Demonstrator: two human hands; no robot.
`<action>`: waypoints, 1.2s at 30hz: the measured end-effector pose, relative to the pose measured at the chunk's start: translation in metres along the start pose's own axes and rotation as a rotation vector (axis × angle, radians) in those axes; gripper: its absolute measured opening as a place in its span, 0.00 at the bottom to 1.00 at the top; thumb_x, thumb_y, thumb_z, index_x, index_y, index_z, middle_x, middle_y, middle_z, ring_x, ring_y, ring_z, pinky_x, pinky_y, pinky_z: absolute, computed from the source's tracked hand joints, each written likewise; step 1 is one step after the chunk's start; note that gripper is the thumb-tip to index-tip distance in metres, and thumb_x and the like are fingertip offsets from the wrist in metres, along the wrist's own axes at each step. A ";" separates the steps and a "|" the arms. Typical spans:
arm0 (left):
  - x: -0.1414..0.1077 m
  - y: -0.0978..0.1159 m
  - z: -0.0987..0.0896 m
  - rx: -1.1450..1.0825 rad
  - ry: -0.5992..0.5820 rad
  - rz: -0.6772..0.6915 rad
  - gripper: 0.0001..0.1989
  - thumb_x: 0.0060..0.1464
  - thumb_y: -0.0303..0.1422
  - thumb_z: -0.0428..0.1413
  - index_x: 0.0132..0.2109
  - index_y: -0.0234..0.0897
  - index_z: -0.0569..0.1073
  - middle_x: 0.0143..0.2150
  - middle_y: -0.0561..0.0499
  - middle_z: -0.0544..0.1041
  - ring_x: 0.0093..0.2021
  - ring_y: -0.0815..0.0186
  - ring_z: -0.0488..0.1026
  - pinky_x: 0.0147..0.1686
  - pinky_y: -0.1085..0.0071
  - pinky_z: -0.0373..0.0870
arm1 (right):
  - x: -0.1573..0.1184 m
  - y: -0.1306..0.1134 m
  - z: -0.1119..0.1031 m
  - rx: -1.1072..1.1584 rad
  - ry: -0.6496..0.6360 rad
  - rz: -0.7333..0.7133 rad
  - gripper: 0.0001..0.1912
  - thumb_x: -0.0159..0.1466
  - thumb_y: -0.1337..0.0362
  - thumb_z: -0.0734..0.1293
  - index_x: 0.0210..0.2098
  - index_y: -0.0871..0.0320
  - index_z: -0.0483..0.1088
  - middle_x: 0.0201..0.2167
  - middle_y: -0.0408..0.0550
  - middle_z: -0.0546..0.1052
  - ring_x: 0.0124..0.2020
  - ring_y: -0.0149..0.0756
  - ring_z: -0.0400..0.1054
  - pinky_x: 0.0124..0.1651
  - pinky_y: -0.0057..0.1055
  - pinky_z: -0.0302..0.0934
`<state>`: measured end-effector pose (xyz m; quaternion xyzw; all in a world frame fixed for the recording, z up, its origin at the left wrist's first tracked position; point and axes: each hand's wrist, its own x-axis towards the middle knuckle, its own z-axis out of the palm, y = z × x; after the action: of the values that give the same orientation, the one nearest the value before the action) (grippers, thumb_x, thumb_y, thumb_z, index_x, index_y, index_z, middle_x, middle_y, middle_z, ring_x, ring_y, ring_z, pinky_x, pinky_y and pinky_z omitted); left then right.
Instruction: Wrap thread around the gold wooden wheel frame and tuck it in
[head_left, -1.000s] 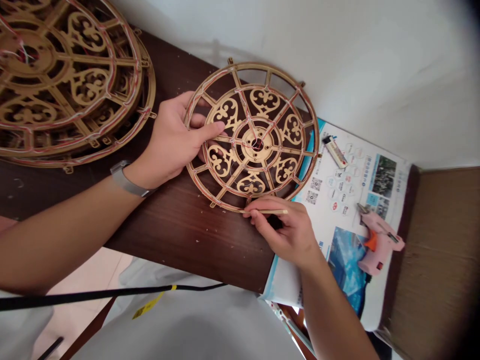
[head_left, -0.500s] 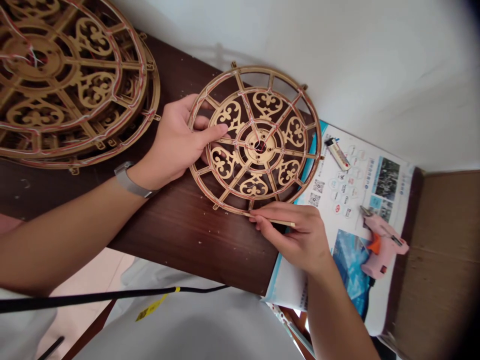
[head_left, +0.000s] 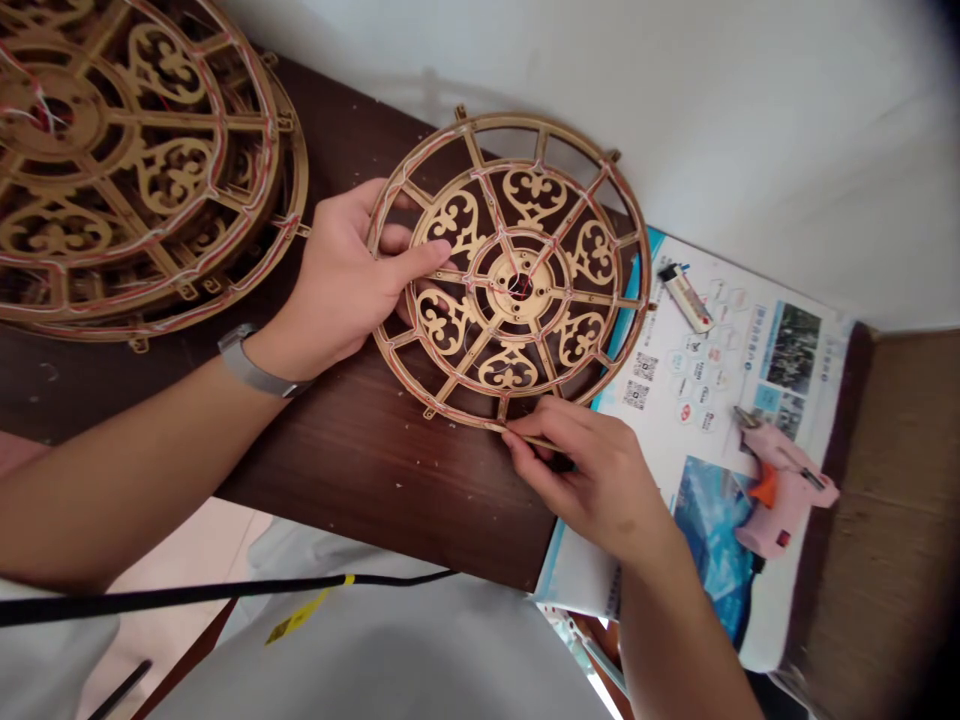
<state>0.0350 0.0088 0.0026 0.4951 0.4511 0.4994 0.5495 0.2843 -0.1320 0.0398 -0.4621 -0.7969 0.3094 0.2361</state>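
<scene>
A round gold openwork frame (head_left: 525, 322), with red and white wires laid along its rings and spokes, is tilted up over the dark table. My left hand (head_left: 367, 265) is closed on its left rim, thumb on the front and fingers behind. My right hand (head_left: 581, 465) pinches a thin wooden stick (head_left: 541, 442), whose tip is at the frame's lower rim by the wires. Most of the stick is hidden by the fingers. Wire ends gather at the frame's central hole.
Several similar wired frames (head_left: 150, 265) are stacked at the left on the dark table (head_left: 337, 450). At the right, a printed sheet (head_left: 660, 420) bears a lighter (head_left: 686, 298) and a pink glue gun (head_left: 780, 490). A cardboard box (head_left: 892, 520) stands beyond. A black cable (head_left: 187, 597) crosses in front.
The right hand has turned, and the stick now shows less, its tip still at the lower rim. The frame is tilted slightly differently. The left hand keeps its hold.
</scene>
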 end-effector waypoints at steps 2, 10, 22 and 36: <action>0.000 -0.001 0.000 -0.010 0.002 0.010 0.26 0.47 0.38 0.81 0.51 0.38 0.82 0.35 0.52 0.81 0.28 0.68 0.77 0.24 0.75 0.79 | 0.001 0.000 0.002 -0.010 -0.003 -0.020 0.07 0.75 0.72 0.69 0.39 0.59 0.74 0.29 0.41 0.70 0.29 0.29 0.64 0.33 0.29 0.57; 0.003 -0.006 0.001 -0.025 0.031 0.038 0.25 0.46 0.34 0.81 0.50 0.38 0.83 0.38 0.50 0.81 0.29 0.69 0.77 0.24 0.75 0.79 | 0.001 0.006 0.003 0.004 -0.026 -0.054 0.08 0.77 0.71 0.68 0.40 0.59 0.74 0.31 0.42 0.71 0.31 0.30 0.65 0.35 0.29 0.57; 0.000 -0.007 0.000 0.024 0.056 0.077 0.21 0.52 0.29 0.76 0.51 0.34 0.81 0.31 0.52 0.80 0.23 0.68 0.77 0.20 0.76 0.75 | 0.006 0.009 0.016 0.074 -0.014 -0.110 0.07 0.77 0.72 0.68 0.40 0.58 0.73 0.31 0.42 0.72 0.32 0.31 0.64 0.36 0.30 0.58; 0.003 -0.015 -0.002 0.041 0.039 0.111 0.24 0.52 0.32 0.78 0.54 0.35 0.81 0.33 0.50 0.82 0.26 0.65 0.80 0.21 0.74 0.78 | 0.008 0.010 0.021 0.058 -0.011 -0.168 0.14 0.78 0.72 0.66 0.35 0.55 0.64 0.29 0.41 0.66 0.32 0.34 0.59 0.37 0.33 0.55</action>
<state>0.0344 0.0120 -0.0130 0.5208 0.4436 0.5294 0.5017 0.2730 -0.1270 0.0185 -0.3851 -0.8248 0.3141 0.2700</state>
